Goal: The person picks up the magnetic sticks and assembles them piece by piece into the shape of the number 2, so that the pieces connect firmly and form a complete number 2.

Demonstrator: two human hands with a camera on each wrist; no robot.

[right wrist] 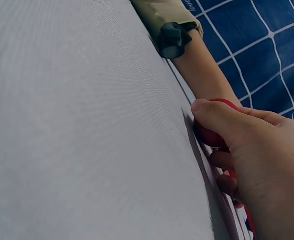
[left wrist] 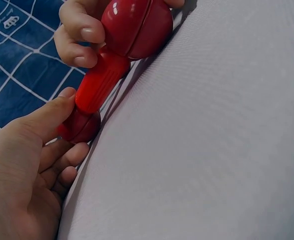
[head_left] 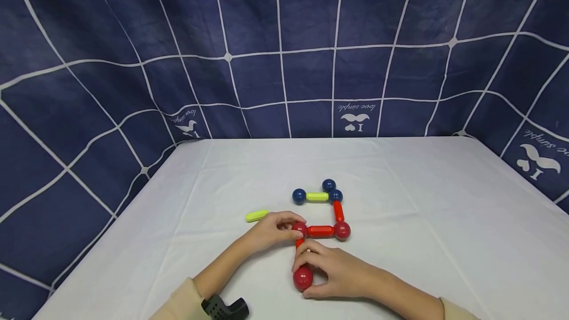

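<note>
My left hand (head_left: pixel 273 231) pinches a red ball (head_left: pixel 300 229) at the corner of a chain of balls and rods. A red rod (head_left: pixel 321 231) runs from it to another red ball on the right. Toward me, a second red rod (left wrist: pixel 103 80) joins the held ball to a nearer, larger-looking red ball (left wrist: pixel 137 27). That nearer ball sits between the thumb and fingers of my right hand (head_left: pixel 335 268), which also partly covers the rod. Beyond, the chain continues through an upright red rod (head_left: pixel 339 211) to blue balls (head_left: pixel 335 196) and a yellow-green rod (head_left: pixel 317 196).
A loose yellow-green rod (head_left: pixel 257 216) lies left of the chain, beside my left hand. The white-covered table (head_left: pixel 400 177) meets a dark blue checked cloth (head_left: pixel 306 78) at the back and sides. A black wrist device (head_left: pixel 225 307) sits on my left forearm.
</note>
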